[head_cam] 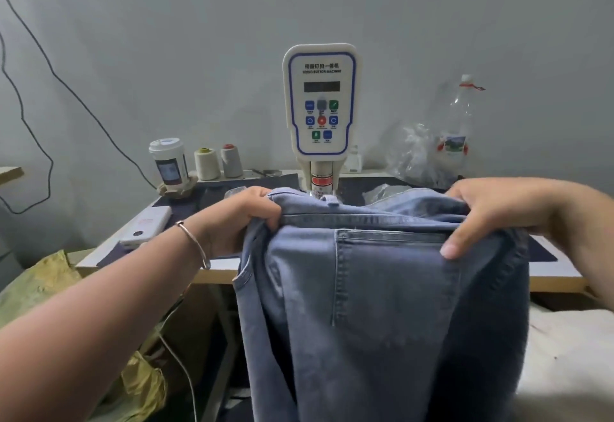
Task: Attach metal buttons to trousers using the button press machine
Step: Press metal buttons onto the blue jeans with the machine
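Blue denim trousers (375, 305) hang over the front edge of the table, back pocket facing me, waistband up near the base of the white button press machine (320, 102). My left hand (246, 214) grips the waistband at its left end, fingers curled into the cloth. My right hand (478, 212) grips the waistband at its right end, thumb pressed on the pocket's top corner. The machine's pressing head is hidden behind the raised waistband. No metal button is visible.
On the dark-topped table (545, 278) stand a lidded paper cup (168, 164), two thread cones (217, 162), a white phone (146, 227), crumpled plastic bags (418, 155) and a clear bottle (460, 122). A black cable (50, 162) hangs on the left wall. Yellowish sacks (40, 285) lie lower left.
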The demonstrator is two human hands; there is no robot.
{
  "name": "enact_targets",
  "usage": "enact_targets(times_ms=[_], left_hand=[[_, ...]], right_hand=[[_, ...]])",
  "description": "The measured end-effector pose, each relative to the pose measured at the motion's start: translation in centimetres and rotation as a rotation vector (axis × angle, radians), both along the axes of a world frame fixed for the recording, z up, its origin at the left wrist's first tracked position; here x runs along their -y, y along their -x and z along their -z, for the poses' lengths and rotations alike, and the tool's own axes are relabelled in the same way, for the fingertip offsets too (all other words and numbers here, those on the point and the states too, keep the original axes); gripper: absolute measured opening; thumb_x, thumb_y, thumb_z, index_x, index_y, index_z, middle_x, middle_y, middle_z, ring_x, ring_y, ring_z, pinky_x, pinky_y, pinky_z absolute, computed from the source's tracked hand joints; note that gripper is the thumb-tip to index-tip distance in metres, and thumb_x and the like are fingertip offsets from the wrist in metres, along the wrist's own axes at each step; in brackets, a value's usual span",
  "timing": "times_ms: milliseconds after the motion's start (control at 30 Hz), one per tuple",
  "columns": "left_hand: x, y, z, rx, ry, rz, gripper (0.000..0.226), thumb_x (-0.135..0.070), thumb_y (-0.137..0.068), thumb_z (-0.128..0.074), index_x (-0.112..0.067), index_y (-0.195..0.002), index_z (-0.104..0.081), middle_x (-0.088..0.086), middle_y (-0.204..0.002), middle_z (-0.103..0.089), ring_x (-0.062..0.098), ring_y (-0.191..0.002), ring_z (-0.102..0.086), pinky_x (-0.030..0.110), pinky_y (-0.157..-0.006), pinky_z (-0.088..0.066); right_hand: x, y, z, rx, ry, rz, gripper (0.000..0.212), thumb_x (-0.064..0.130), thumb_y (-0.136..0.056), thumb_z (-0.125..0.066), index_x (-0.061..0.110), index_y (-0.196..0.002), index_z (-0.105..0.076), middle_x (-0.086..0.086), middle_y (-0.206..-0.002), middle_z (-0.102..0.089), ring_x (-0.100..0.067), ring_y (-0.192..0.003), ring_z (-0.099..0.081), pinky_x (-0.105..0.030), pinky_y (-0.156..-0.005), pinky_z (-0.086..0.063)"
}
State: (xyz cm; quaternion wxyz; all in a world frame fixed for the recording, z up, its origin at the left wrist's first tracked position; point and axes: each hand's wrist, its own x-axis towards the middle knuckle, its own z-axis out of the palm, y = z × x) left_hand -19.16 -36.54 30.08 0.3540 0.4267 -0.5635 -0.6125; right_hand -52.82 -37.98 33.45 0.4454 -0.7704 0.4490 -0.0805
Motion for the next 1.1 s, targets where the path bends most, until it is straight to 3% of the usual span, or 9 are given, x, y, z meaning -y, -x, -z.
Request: enact_targets(times_ms=[167, 267, 400, 467, 567, 700, 933, 1000, 1100], left_hand=[[-0.6, -0.4, -0.1, 0.021, -0.079, 0.147, 0.073, -0.012, -0.053, -0.075, 0.003, -0.122, -0.062, 0.027, -0.125, -0.06, 0.04, -0.108, -0.058, 0.047, -0.102, -0.045], [-0.8, -0.4, -0.5, -0.005, -0.046, 0.265, 0.074, -0.018, -0.056, -0.093, -0.005, -0.124, -0.066, 0.022, -0.133, -0.061, 0.036, -0.12, -0.06, 0.041, -0.1, -0.051], [-1.0, -1.5, 0.1, -0.066, -0.072, 0.277, 0.062, -0.012, -0.063, -0.086, -0.01, -0.122, -0.069, 0.018, -0.127, -0.066, 0.033, -0.115, -0.064, 0.04, -0.094, -0.054], [-1.3, -2.2, 1.4, -0.12, -0.117, 0.249, 0.059, -0.011, -0.06, -0.084, -0.006, -0.117, -0.071, 0.02, -0.118, -0.069, 0.033, -0.106, -0.068, 0.04, -0.09, -0.056], [-1.6, -4.2, 3.2, -0.044, -0.082, 0.184, 0.053, -0.004, -0.057, -0.078, -0.006, -0.11, -0.074, 0.022, -0.115, -0.07, 0.032, -0.1, -0.071, 0.034, -0.081, -0.058], [-0.8, -8.3, 5.4, 0.155, -0.139, -0.059, 0.052, -0.006, -0.057, -0.075, -0.001, -0.109, -0.072, 0.026, -0.117, -0.068, 0.042, -0.106, -0.067, 0.041, -0.088, -0.059], [3.2, -9.0, 8.6, 0.089, -0.024, -0.588, 0.014, -0.013, -0.085, -0.072, -0.004, -0.096, -0.071, 0.018, -0.092, -0.075, 0.025, -0.076, -0.074, 0.029, -0.06, -0.059], [5.1, -8.9, 9.8, 0.136, 0.049, -0.719, 0.008, -0.012, -0.09, -0.069, -0.005, -0.095, -0.069, 0.016, -0.088, -0.075, 0.024, -0.077, -0.072, 0.033, -0.068, -0.06], [8.1, -8.7, 11.3, 0.437, 0.237, -0.884, 0.01, -0.009, -0.093, -0.064, -0.008, -0.083, -0.066, 0.015, -0.086, -0.069, 0.027, -0.085, -0.062, 0.036, -0.08, -0.049]], right_hand=[[0.7, -0.6, -0.3, 0.309, -0.101, 0.14, 0.028, 0.01, -0.062, -0.084, -0.002, -0.086, -0.075, -0.024, -0.096, -0.072, -0.031, -0.082, -0.072, -0.03, -0.066, -0.057], [0.5, -2.0, 0.4, 0.492, -0.217, 0.159, 0.029, 0.011, -0.069, -0.079, -0.002, -0.094, -0.074, -0.022, -0.101, -0.071, -0.029, -0.088, -0.071, -0.032, -0.072, -0.058], [0.1, -4.7, 2.9, 0.472, -0.29, 0.199, 0.049, 0.036, -0.071, -0.079, -0.001, -0.103, -0.073, -0.024, -0.113, -0.067, -0.034, -0.102, -0.064, -0.043, -0.095, -0.05], [-0.1, -6.1, 4.2, 0.373, -0.275, 0.236, 0.057, 0.051, -0.064, -0.079, 0.003, -0.095, -0.076, -0.02, -0.106, -0.071, -0.03, -0.094, -0.068, -0.039, -0.085, -0.055], [0.4, -6.8, 5.9, 0.163, -0.152, 0.249, 0.04, 0.057, -0.068, -0.074, 0.017, -0.069, -0.075, -0.004, -0.074, -0.072, -0.014, -0.065, -0.066, -0.023, -0.058, -0.049], [3.4, -4.8, 8.4, 0.141, -0.057, 0.464, 0.027, 0.036, -0.088, -0.068, 0.01, -0.081, -0.066, -0.009, -0.076, -0.072, -0.017, -0.067, -0.067, -0.028, -0.061, -0.053], [8.5, -4.6, 13.4, 0.13, 0.278, 0.846, 0.016, 0.013, -0.091, -0.058, 0.011, -0.076, -0.063, -0.009, -0.074, -0.07, -0.02, -0.06, -0.064, -0.035, -0.066, -0.052], [9.9, -5.2, 14.6, 0.059, 0.357, 0.852, 0.014, 0.013, -0.091, -0.057, 0.015, -0.079, -0.063, -0.004, -0.078, -0.069, -0.022, -0.069, -0.065, -0.036, -0.069, -0.053], [11.9, -5.5, 16.1, -0.194, 0.537, 0.865, 0.018, 0.014, -0.094, -0.05, 0.023, -0.092, -0.065, 0.0, -0.098, -0.066, -0.024, -0.089, -0.06, -0.031, -0.068, -0.044]])
